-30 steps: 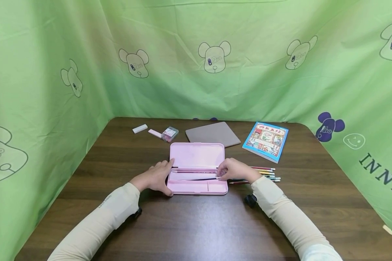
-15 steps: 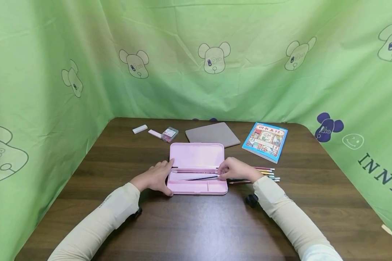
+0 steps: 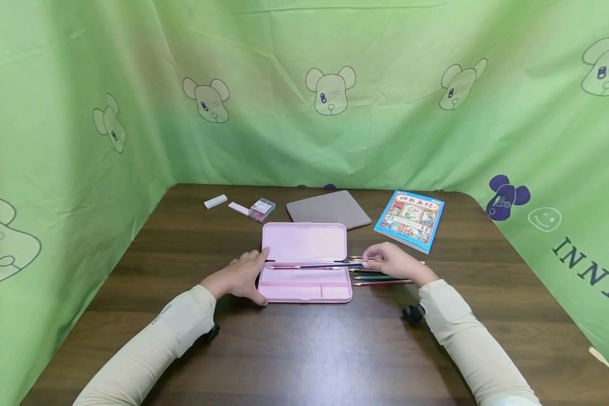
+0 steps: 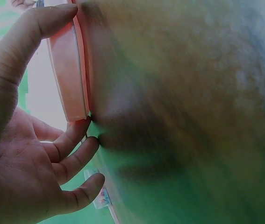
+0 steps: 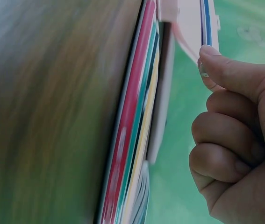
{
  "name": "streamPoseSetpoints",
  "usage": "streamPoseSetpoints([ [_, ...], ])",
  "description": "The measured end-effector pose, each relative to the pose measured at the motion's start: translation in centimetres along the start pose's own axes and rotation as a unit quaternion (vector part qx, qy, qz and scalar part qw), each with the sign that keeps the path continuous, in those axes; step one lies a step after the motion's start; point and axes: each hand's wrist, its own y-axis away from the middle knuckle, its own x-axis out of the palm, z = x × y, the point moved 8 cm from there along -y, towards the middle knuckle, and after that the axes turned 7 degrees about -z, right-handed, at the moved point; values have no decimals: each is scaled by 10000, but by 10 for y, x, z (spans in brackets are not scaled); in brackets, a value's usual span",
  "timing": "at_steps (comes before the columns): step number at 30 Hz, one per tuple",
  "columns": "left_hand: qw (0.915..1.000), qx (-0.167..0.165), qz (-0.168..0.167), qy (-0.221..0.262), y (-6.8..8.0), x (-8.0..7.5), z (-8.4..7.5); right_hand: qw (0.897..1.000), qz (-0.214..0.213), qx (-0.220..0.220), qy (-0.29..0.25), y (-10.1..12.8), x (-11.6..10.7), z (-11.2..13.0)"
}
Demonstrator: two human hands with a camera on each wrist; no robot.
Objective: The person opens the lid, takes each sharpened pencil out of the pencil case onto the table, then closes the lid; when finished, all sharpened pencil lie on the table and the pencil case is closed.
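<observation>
A pink pencil case (image 3: 304, 242) lies with its lid up in the middle of the table. My left hand (image 3: 239, 276) holds its left end; in the left wrist view the thumb presses one corner of the case (image 4: 69, 70) and fingertips touch the other. With thumb and forefinger my right hand (image 3: 393, 262) pinches a dark blue pencil (image 3: 330, 265) near its right end. In the right wrist view the other fingers are curled into the palm. The pencil crosses the case's back compartment, over a pale pencil (image 3: 282, 267) in there. Several pencils (image 3: 383, 283) lie beneath the right hand.
Behind the case lies a flat grey notebook-like thing (image 3: 330, 208). A blue-bordered book (image 3: 411, 220) is at the back right. A small clear box (image 3: 261, 209), a pink strip (image 3: 238, 208) and a white block (image 3: 215, 201) sit at the back left. Green cloth (image 3: 264, 141) surrounds the table.
My right hand has moved right, drawing the dark blue pencil from its slant inside the case to farther right and back. The left hand stays on the case.
</observation>
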Motion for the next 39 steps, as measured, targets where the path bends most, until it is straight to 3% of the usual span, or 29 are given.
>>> streamPoseSetpoints([
  [21, 10000, 43, -59, -8, 0, -2, -2, 9988, -166, 324, -342, 76, -56, -55],
  [31, 10000, 7, -1, 26, 0, -1, -1, 9978, 85, 380, -541, 98, -56, -74],
  [36, 10000, -13, 2, 33, 0, -1, -1, 9985, 81, 349, -421, 98, -52, -78],
  [39, 10000, -21, 4, 40, 0, 0, -1, 9980, 68, 577, -253, 95, -50, -82],
])
